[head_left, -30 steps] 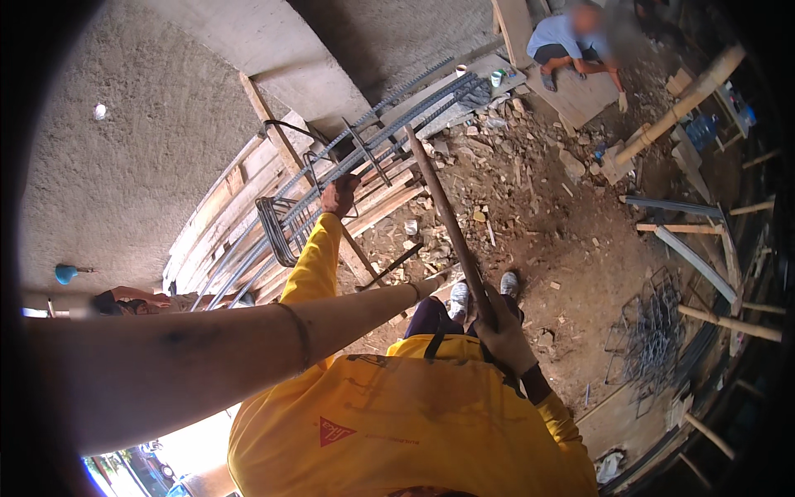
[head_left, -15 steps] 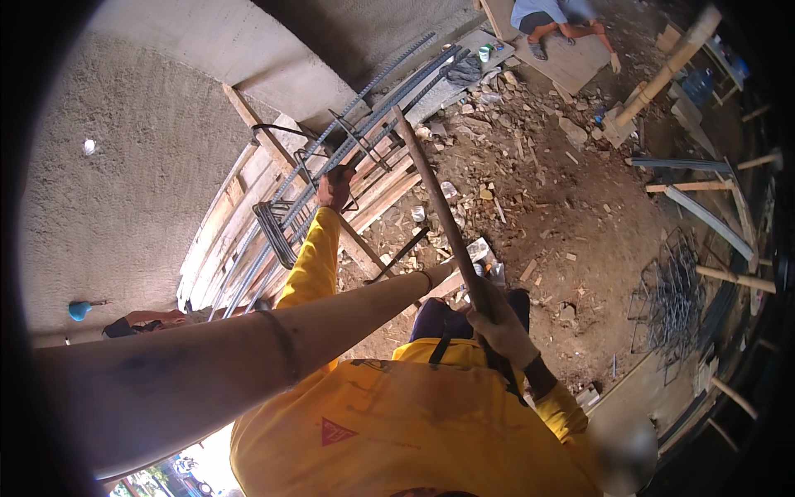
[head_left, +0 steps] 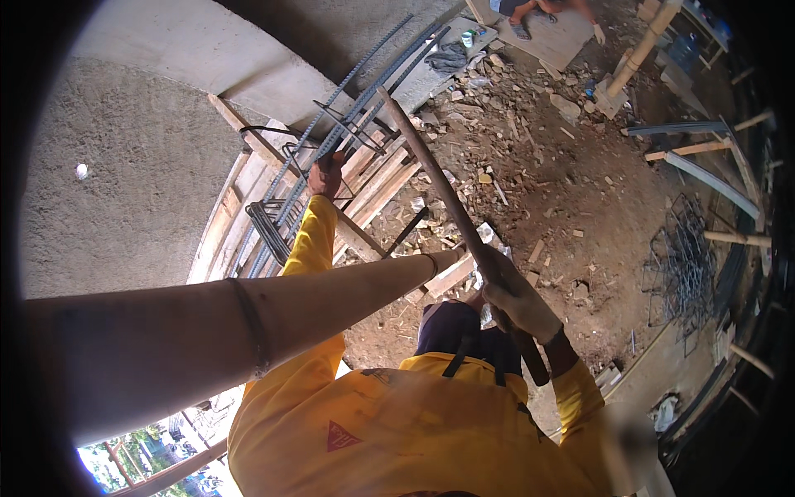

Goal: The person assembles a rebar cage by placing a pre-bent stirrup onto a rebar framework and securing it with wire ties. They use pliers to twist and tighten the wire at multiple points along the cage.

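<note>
Left hand [head_left: 325, 174] is reaching up w/ arm stretched, fingers wrapping round the steel bars [head_left: 348, 124] of the cage lying along the wooden planks [head_left: 377, 186]; exact grip is hard to make out, hand's small & partly behind the bars. Right hand [head_left: 517, 298] is gripping a long rod [head_left: 439, 190], fingers closed tight round it, lower end hidden behind the wrist. A big forearm [head_left: 215, 340] is cutting across the front, blocking the view. Rubble is covering the floor [head_left: 580, 207].

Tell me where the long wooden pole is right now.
The long wooden pole runs diagonally through the picture's middle, gripped low by the right hand, its top beside the rebar cage the left hand touches.
</note>
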`<state>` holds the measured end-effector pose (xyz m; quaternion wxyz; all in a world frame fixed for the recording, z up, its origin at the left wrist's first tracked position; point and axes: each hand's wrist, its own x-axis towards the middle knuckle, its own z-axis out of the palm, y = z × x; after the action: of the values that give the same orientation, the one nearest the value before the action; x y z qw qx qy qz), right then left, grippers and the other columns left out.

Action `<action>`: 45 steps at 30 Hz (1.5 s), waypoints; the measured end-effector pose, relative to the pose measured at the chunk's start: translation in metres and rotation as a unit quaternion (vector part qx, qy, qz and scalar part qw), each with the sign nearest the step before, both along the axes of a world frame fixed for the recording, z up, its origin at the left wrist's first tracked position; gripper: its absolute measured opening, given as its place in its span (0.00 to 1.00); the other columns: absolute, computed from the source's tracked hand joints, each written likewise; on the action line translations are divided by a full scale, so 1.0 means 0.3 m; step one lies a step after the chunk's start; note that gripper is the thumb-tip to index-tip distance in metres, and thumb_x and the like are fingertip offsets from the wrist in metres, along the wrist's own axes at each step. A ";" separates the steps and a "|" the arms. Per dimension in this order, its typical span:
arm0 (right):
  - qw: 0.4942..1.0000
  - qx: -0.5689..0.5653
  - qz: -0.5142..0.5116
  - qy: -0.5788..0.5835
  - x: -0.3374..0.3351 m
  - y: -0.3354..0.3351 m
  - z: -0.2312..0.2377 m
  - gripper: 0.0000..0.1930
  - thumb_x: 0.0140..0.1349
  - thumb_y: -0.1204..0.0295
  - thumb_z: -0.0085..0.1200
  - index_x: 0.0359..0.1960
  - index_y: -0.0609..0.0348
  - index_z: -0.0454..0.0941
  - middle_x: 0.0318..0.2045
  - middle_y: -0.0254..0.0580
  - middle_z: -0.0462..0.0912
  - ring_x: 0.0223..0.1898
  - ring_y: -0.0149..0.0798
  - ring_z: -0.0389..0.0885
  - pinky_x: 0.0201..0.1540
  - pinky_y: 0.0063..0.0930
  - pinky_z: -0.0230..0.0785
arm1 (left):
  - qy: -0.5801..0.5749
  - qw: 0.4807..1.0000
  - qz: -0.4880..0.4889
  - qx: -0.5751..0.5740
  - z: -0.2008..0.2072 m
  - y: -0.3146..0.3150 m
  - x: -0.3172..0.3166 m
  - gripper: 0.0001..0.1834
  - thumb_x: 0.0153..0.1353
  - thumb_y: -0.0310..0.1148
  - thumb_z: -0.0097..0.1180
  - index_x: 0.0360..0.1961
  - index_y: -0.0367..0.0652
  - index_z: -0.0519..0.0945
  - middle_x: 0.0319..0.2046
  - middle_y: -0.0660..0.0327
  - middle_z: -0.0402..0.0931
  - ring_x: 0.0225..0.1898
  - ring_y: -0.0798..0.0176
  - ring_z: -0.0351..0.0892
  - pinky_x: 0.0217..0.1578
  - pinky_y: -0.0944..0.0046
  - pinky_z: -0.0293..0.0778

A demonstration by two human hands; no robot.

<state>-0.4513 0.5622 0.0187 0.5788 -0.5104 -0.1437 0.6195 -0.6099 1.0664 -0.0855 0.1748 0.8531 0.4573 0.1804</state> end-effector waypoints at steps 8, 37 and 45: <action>0.999 -0.006 -0.041 -0.008 -0.071 0.018 0.013 0.35 0.77 0.70 0.49 0.81 0.45 0.46 0.30 0.31 0.75 0.18 0.23 0.71 0.18 0.20 0.66 | -0.040 0.999 -0.003 0.010 0.021 -0.036 0.008 0.23 0.67 0.56 0.51 0.40 0.49 0.85 0.37 0.50 0.85 0.44 0.38 0.84 0.44 0.45 0.75; 0.992 -0.109 0.000 -0.059 -0.227 0.080 -0.087 0.35 0.72 0.77 0.47 0.78 0.51 0.49 0.31 0.35 0.75 0.19 0.26 0.71 0.21 0.24 0.67 | 0.038 0.994 0.060 0.078 0.027 -0.091 0.008 0.26 0.72 0.56 0.46 0.32 0.46 0.83 0.29 0.46 0.82 0.36 0.34 0.81 0.35 0.42 0.71; 0.989 -0.131 -0.006 -0.066 -0.265 0.114 -0.092 0.35 0.72 0.76 0.47 0.78 0.50 0.50 0.33 0.36 0.76 0.19 0.26 0.72 0.20 0.24 0.67 | 0.036 0.993 0.048 0.103 0.012 -0.079 0.005 0.26 0.73 0.56 0.45 0.31 0.46 0.82 0.29 0.45 0.81 0.36 0.33 0.80 0.35 0.41 0.71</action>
<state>-0.5307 0.5964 -0.0089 0.4999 -0.6222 -0.0968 0.5946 -0.6085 1.0427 -0.0818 0.0603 0.8497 0.4826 0.2038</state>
